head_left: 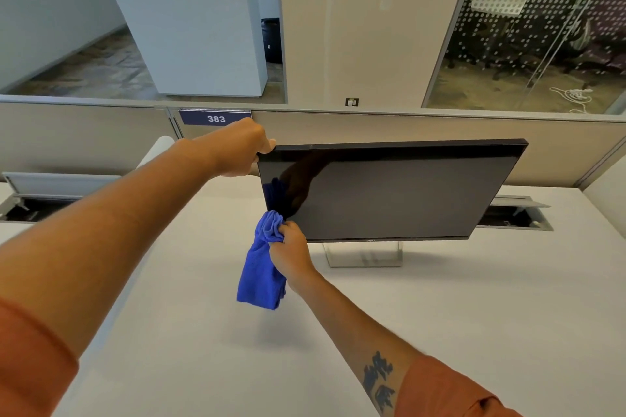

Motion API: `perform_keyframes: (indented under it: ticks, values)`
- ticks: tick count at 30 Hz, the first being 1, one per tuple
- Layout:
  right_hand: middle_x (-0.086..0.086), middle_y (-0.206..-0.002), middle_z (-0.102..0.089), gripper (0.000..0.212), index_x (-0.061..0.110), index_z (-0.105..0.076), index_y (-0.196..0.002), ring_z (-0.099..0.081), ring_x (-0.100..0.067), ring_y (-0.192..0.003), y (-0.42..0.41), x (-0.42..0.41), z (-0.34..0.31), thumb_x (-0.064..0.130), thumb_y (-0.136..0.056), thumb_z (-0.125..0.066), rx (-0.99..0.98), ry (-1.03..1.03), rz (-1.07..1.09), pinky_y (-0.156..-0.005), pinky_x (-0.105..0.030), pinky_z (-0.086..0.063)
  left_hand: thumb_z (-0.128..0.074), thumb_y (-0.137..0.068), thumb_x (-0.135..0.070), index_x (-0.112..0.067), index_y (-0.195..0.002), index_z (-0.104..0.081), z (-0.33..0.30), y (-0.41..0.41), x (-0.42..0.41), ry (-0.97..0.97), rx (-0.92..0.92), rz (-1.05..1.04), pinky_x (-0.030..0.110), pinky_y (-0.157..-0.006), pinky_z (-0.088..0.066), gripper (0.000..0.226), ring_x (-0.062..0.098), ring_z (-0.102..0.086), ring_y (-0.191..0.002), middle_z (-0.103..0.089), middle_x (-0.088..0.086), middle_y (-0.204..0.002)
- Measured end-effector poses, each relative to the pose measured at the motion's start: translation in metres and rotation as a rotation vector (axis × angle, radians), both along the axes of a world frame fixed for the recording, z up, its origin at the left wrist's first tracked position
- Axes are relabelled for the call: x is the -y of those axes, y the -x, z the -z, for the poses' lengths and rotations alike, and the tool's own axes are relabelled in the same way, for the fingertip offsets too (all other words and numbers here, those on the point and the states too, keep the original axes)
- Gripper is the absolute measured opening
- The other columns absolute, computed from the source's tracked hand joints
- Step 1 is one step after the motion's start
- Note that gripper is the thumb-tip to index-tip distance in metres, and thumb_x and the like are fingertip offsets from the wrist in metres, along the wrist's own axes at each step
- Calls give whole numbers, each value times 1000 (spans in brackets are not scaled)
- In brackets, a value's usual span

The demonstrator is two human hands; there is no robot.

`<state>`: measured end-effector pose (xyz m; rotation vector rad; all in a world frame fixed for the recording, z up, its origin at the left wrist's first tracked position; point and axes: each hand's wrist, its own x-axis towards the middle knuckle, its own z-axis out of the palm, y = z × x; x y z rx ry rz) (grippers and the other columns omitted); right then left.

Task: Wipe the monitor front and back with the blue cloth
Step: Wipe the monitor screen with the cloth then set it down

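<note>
Right hand (292, 256) grip bunches blue cloth (261, 267), touching monitor (389, 193) corner

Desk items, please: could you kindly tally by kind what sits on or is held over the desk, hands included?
Monitor: 1
Blue cloth: 1
Hands: 2, left hand on the monitor's top corner, right hand holding the cloth
Open cable hatches: 2, left hatch, right hatch
Total: 6

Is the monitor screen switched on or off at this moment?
Off, it appears. The monitor screen is dark all over and only reflects the blue cloth and the hand; no image shows.
</note>
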<state>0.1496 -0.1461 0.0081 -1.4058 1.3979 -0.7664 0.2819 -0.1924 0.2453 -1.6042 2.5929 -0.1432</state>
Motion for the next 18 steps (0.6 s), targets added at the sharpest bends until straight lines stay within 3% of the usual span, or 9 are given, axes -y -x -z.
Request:
perform_keyframes:
  ticks: [4, 9, 13, 16, 18]
  values:
    - [4, -88, -61, 8, 16, -61, -106, -57, -8, -77, 0, 5, -20, 12, -106, -55, 96, -29, 27, -63, -18, -44, -62, -90, 3, -3, -129, -64, -5, -3, 5, -20, 39, 35, 31, -60, -57, 39, 19, -60, -56, -51, -2, -63]
    - [2, -94, -65, 10, 19, -64, -109, -59, -12, -82, -1, 7, -53, 29, -106, -61, 290, -113, 62, -70, -25, -48, -57, -89, 6, -8, -133, -62, -13, -5, 14, -71, 65, 37, 28, -57, -49, 46, 19, -58, -62, -58, 3, -71]
    - [1, -101, -70, 7, 26, -67, -108, -64, -15, -90, 0, 7, -82, 31, -104, -64, 408, -100, 44, -76, -30, -53, -56, -88, 6, -12, -128, -65, -15, -6, 19, -101, 105, 34, 20, -53, -40, 45, 13, -50, -58, -52, -3, -64]
    - [3, -109, -71, 10, 35, -67, -113, -68, -20, -101, 2, 8, -102, 32, -104, -64, 438, -51, 9, -81, -39, -56, -56, -86, 5, -15, -127, -66, -16, -8, 23, -126, 109, 28, 27, -59, -48, 47, 16, -55, -64, -57, -3, -68]
    - [5, -110, -68, 17, 34, -65, -116, -66, -19, -97, 2, 10, -111, 23, -106, -58, 406, 14, -15, -79, -40, -56, -56, -84, 5, -10, -117, -69, -17, -8, 24, -149, 101, 26, 35, -65, -54, 38, 21, -58, -68, -62, 3, -73]
